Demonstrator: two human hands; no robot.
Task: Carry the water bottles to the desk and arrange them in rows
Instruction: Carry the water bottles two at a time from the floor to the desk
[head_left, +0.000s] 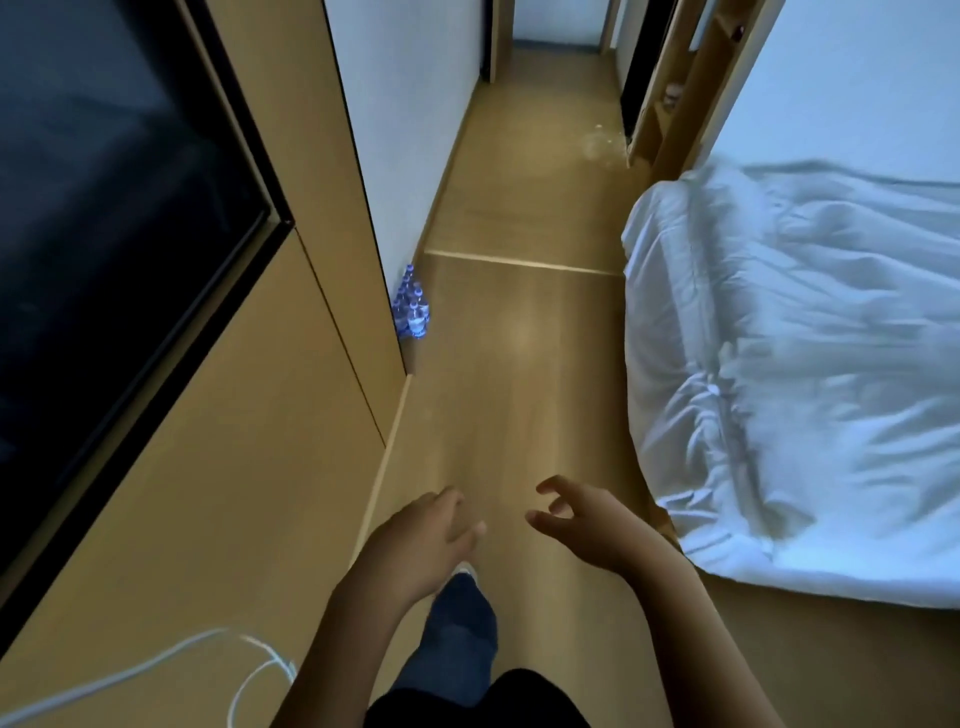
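Observation:
A cluster of several small water bottles (411, 305) with blue labels and caps stands on the wooden floor against the white wall, just past the corner of the wood panel. My left hand (423, 540) and my right hand (576, 519) are stretched forward low in the view, well short of the bottles. Both hold nothing; their fingers are loosely curled and spread. No desk shows in this view.
A wood-panelled wall (249, 467) with a dark screen (104, 218) runs along the left. A bed with rumpled white bedding (805, 374) fills the right. A wooden floor corridor (519, 338) leads ahead between them. A white cable (171, 660) lies at the bottom left.

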